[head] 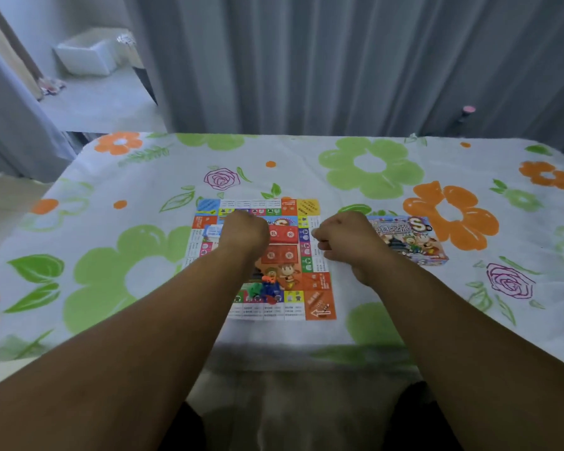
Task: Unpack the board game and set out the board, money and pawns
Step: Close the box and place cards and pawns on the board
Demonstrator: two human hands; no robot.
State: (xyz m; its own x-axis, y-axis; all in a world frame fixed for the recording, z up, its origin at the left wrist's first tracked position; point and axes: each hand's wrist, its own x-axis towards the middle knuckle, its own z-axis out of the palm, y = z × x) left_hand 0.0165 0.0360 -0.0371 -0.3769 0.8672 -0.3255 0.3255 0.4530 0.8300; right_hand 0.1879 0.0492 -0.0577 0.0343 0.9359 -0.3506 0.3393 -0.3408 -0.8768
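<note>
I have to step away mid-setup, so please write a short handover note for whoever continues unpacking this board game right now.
Left hand: curled over the far left part of the board, beside a pale blue paper stack, possibly the money; its grip is hidden.
Right hand: curled at the board's right edge; cannot tell if it holds anything.
Done: the board lies unfolded on the tablecloth, with the game box to its right.
Left: the pawns are heaped on the board's near part and probably need spreading out; the money needs setting out.
</note>
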